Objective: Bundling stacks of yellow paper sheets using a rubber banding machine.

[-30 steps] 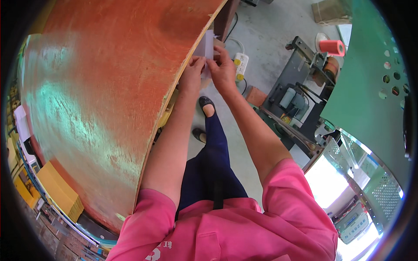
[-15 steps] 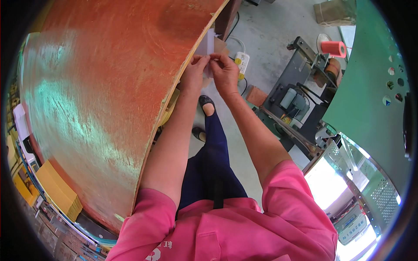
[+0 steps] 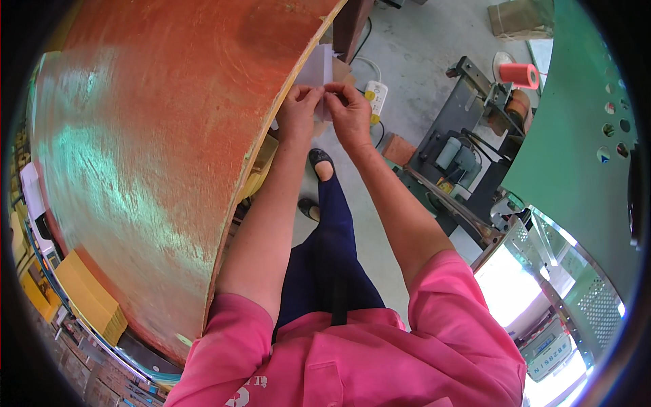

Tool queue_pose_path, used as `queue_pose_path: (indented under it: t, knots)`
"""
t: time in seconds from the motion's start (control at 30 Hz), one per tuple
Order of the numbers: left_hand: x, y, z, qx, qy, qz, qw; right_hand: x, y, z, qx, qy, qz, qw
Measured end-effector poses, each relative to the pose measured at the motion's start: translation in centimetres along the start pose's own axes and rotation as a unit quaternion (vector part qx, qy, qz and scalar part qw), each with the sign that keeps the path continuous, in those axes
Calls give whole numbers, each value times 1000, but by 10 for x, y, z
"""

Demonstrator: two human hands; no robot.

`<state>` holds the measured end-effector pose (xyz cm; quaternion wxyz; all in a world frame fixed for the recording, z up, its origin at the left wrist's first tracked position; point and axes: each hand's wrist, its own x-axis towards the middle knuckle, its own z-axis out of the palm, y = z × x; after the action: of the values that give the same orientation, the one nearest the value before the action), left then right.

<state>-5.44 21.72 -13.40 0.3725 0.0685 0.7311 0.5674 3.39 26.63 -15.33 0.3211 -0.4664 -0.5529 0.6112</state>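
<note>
A pale lilac-white sheet of paper point(image 3: 319, 66), with a crease or raised edge along its right side, shows just past the edge of the reddish-brown wooden tabletop point(image 3: 169, 122). My left hand point(image 3: 299, 114) pinches at the paper's near part, thumb and fingertips together. Close beside it on the right, my right hand point(image 3: 350, 117) also has its thumb and forefinger pressed together on the paper. The fingertips of both hands almost meet. Fingers cover part of the sheet, and the tabletop edge hides what lies under it on the left.
Behind my right hand lies a white power strip point(image 3: 376, 100) with yellow plugs and cables. A motor-driven machine point(image 3: 458, 154), a reddish block point(image 3: 399, 149), a pink roll point(image 3: 519, 76) and a green panel point(image 3: 576, 136) stand to the right. Yellow card stacks point(image 3: 88, 292) sit at lower left.
Slightly more of the paper shows beside the tabletop edge, which sits a little further left in the picture. Both hands stay nearly in place, still pinching.
</note>
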Motion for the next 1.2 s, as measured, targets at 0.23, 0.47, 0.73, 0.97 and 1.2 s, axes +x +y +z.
queue_pose_path:
  t: [0.23, 0.47, 0.73, 0.97, 1.2]
  knots:
    - [6, -9, -4, 30, 3, 6, 1000, -1, -2, -1, -6, -4, -2, 1000]
    - [7, -7, -1, 129, 27, 30, 991, -1, -9, 3, -41, 1, 16, 999]
    - [8, -6, -2, 281, 211, 169, 921, 14, -10, 3, -193, 81, -180, 961]
    - [30, -37, -17, 189, 230, 230, 926, 17, -23, 16, -194, 32, -151, 969]
    - [14, -16, -6, 211, 119, 212, 947, 22, -23, 8, -205, 7, -98, 974]
